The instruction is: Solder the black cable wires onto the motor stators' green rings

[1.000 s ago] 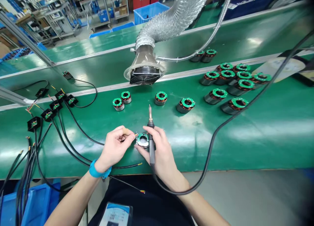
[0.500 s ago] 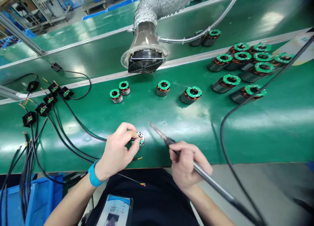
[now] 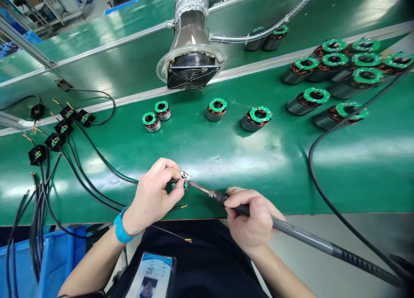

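My left hand (image 3: 154, 195) is closed in a pinch on a small motor stator (image 3: 184, 180) with a green ring board, tilted on its side on the green bench near the front edge. A blue band circles that wrist. My right hand (image 3: 250, 218) grips a soldering iron (image 3: 291, 234) like a pen. The iron's metal tip touches the stator at the board. Its black cord (image 3: 326, 199) loops away to the right.
A fume extractor fan (image 3: 192, 73) on a silver duct stands behind. Loose stators (image 3: 216, 108) lie mid-bench, and several larger ones (image 3: 336, 69) cluster at the right. Black connector leads (image 3: 58, 134) trail at the left into a blue bin (image 3: 48, 259).
My right hand turned the soldering iron from upright beside the stator, swung it out to the right, then lowered its tip onto the stator. My left hand tipped the stator onto its side.
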Demonstrator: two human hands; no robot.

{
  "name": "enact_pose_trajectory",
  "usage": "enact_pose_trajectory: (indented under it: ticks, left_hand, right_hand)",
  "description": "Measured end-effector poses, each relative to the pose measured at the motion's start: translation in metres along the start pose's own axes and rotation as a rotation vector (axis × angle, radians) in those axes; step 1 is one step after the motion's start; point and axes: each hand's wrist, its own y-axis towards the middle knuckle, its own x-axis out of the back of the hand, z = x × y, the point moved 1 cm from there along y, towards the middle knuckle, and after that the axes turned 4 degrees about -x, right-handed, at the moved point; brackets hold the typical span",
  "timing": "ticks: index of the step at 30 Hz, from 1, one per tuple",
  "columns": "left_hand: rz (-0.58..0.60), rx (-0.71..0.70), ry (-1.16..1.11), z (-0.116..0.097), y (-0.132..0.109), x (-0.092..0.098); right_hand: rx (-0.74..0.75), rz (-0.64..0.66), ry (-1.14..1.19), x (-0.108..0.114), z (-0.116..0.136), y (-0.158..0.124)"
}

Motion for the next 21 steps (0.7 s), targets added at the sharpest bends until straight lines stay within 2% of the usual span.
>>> enact_pose_trajectory:
  ticks: [12,21]
  left_hand:
    - [-0.014,-0.003,0.009,0.0009,-0.0008,-0.0012]
    - [-0.021,0.000,0.020,0.0025,-0.0005,-0.0018]
  right_hand:
    - [0.016,-0.022,0.018,-0.0033,-0.0004,-0.0004]
    - [0.048,-0.019,-0.058,-0.0026,-0.0004,-0.0009]
